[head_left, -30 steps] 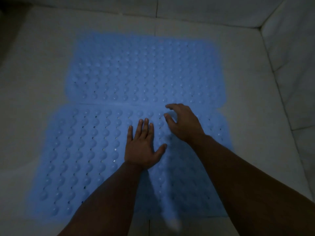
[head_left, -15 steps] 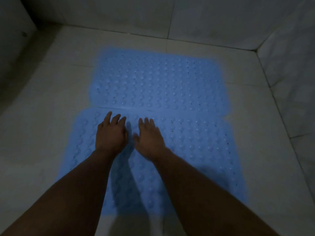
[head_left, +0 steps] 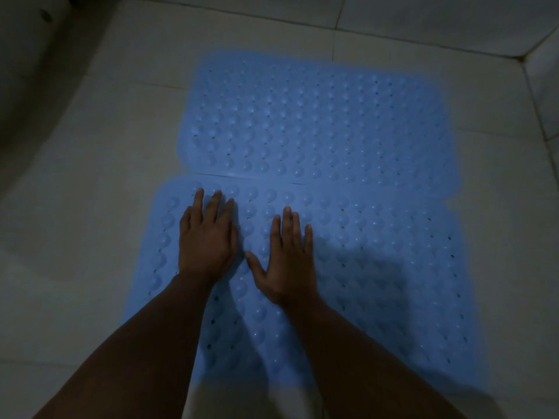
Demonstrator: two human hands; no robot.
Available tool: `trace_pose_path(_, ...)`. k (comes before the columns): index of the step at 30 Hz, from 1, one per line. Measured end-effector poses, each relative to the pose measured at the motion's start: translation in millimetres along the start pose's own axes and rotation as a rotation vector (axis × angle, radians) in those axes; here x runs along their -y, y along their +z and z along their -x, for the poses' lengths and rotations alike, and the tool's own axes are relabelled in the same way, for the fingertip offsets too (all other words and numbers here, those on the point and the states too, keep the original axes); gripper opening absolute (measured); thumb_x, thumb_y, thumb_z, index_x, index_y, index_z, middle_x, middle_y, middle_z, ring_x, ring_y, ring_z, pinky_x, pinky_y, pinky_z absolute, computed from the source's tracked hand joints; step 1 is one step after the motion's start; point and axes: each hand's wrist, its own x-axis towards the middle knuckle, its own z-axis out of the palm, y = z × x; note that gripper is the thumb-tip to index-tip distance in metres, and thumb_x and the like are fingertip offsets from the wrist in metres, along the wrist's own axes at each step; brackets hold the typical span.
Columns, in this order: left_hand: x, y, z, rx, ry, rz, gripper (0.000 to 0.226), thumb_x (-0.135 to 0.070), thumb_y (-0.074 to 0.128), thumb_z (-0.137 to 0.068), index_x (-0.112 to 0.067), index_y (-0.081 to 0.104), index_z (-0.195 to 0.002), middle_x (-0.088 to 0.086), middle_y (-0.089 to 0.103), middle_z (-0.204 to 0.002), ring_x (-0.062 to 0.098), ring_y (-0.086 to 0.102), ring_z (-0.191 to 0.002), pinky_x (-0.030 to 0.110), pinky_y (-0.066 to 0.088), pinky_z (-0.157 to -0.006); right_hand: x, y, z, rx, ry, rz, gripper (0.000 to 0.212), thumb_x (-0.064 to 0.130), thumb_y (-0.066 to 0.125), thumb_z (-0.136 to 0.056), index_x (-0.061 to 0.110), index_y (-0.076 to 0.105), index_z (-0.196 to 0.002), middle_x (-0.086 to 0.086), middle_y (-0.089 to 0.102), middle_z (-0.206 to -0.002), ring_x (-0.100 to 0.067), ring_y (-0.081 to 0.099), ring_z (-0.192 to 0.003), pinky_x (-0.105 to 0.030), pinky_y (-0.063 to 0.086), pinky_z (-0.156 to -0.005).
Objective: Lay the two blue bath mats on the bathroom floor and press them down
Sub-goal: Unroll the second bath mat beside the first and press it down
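Observation:
Two blue bubbled bath mats lie flat on the pale tiled floor, edge to edge. The far mat (head_left: 317, 122) reaches toward the back wall. The near mat (head_left: 378, 267) lies under my arms. My left hand (head_left: 207, 240) lies palm down with straight fingers on the near mat's left part, fingertips close to the seam between the mats. My right hand (head_left: 287, 261) lies flat beside it, fingers spread, thumb almost touching the left hand. Neither hand holds anything.
Tiled walls rise at the back and at the right (head_left: 544, 86), meeting in a corner at the upper right. A dark raised edge (head_left: 36, 55) runs along the upper left. Bare floor tiles (head_left: 90, 176) show left of the mats.
Both hands moved left across the near mat, from its middle to its left part. The right hand's curled fingers flattened onto the mat. The view shifted as well.

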Motion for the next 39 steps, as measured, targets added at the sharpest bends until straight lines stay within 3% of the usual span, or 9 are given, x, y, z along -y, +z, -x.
trace_pose_path(6, 3.2, -3.0, 4.1, -0.010, -0.039, 0.033, 0.057, -0.038, 0.031, -0.100, -0.011, 0.052, -0.145, 0.014, 0.043, -0.158, 0.038, 0.021, -0.154, 0.059, 0.031, -0.114, 3.2, -1.8, -0.7, 0.125, 0.028, -0.043, 0.109, 0.083, 0.029, -0.086, 0.005, 0.010, -0.159, -0.016, -0.006, -0.168, -0.029, -0.010, -0.156, -0.055, -0.002, -0.124)
trace_pose_path(9, 0.7, -11.6, 2.6, -0.007, -0.073, 0.041, 0.058, -0.039, 0.030, -0.100, -0.013, 0.053, -0.146, 0.013, 0.044, -0.158, 0.037, 0.021, -0.154, 0.059, 0.031, -0.114, 0.2, -21.3, -13.8, 0.312, 0.062, -0.102, 0.110, 0.086, 0.025, -0.083, 0.010, 0.004, -0.160, -0.012, -0.013, -0.168, -0.027, -0.013, -0.155, -0.052, -0.006, -0.125)
trace_pose_path(12, -4.7, -18.7, 3.7, 0.005, -0.052, 0.038, 0.061, -0.041, 0.030, -0.098, -0.012, 0.053, -0.146, 0.013, 0.045, -0.157, 0.039, 0.024, -0.153, 0.060, 0.034, -0.112, -0.2, -61.4, -41.7, 0.507, 0.104, -0.257, 0.096, 0.079, 0.037, -0.089, 0.015, 0.021, -0.158, -0.012, 0.006, -0.168, -0.027, 0.007, -0.156, -0.047, 0.009, -0.126)
trace_pose_path(15, -19.5, -14.3, 3.5, 0.042, 0.029, 0.033, 0.062, -0.042, 0.031, -0.097, -0.011, 0.053, -0.146, 0.015, 0.047, -0.155, 0.040, 0.028, -0.151, 0.059, 0.037, -0.111, -11.9, -96.7, -71.5, 0.370, 0.113, -0.392, 0.070, 0.062, 0.048, -0.096, 0.016, 0.045, -0.149, -0.008, 0.044, -0.156, -0.026, 0.040, -0.144, -0.036, 0.030, -0.120)
trace_pose_path(18, -43.4, 0.9, 4.2, 0.118, 0.113, 0.059, 0.069, -0.050, 0.025, -0.098, -0.012, 0.043, -0.153, 0.015, 0.037, -0.162, 0.038, 0.021, -0.154, 0.058, 0.028, -0.118, -28.6, -111.3, -80.8, 0.239, 0.096, -0.412, 0.059, 0.053, 0.053, -0.098, 0.020, 0.050, -0.146, -0.006, 0.052, -0.149, -0.024, 0.047, -0.138, -0.033, 0.034, -0.115)
trace_pose_path(21, -61.9, 21.4, 11.6, 0.213, 0.123, 0.025, 0.080, -0.064, 0.018, -0.100, -0.014, 0.014, -0.163, 0.011, 0.004, -0.171, 0.030, -0.009, -0.158, 0.055, 0.002, -0.127, -39.1, -108.0, -77.4, 0.136, 0.076, -0.488, 0.051, 0.051, 0.055, -0.097, 0.021, 0.057, -0.139, -0.004, 0.059, -0.141, -0.021, 0.053, -0.131, -0.034, 0.039, -0.112)
trace_pose_path(23, -69.7, 33.1, 17.3, 0.203, 0.100, -0.043, 0.087, -0.071, 0.018, -0.100, -0.013, 0.005, -0.163, 0.011, -0.005, -0.171, 0.027, -0.018, -0.157, 0.055, -0.004, -0.126, -48.5, -97.4, -76.5, 0.055, 0.045, -0.521, 0.050, 0.052, 0.053, -0.095, 0.021, 0.062, -0.133, -0.002, 0.063, -0.136, -0.020, 0.055, -0.128, -0.038, 0.043, -0.110)
trace_pose_path(32, -73.8, 42.1, 22.1, 0.123, 0.090, -0.021, 0.081, -0.059, 0.030, -0.103, -0.008, 0.010, -0.163, 0.013, -0.001, -0.171, 0.023, -0.011, -0.158, 0.055, 0.004, -0.127, -63.5, -53.4, -74.8, -0.292, -0.130, -0.568, 0.022, 0.026, 0.057, -0.095, 0.015, 0.072, -0.107, -0.003, 0.070, -0.112, -0.020, 0.060, -0.113, -0.035, 0.050, -0.097)
trace_pose_path(39, -69.8, 39.3, 21.0, 0.174, 0.058, 0.098, 0.083, -0.059, 0.031, -0.097, -0.009, 0.021, -0.162, 0.011, 0.009, -0.170, 0.023, -0.001, -0.159, 0.052, 0.004, -0.128, -68.2, -56.3, -57.2, -0.153, -0.084, -0.564, 0.025, 0.034, 0.055, -0.093, 0.020, 0.072, -0.106, 0.001, 0.069, -0.110, -0.020, 0.061, -0.110, -0.040, 0.053, -0.093)
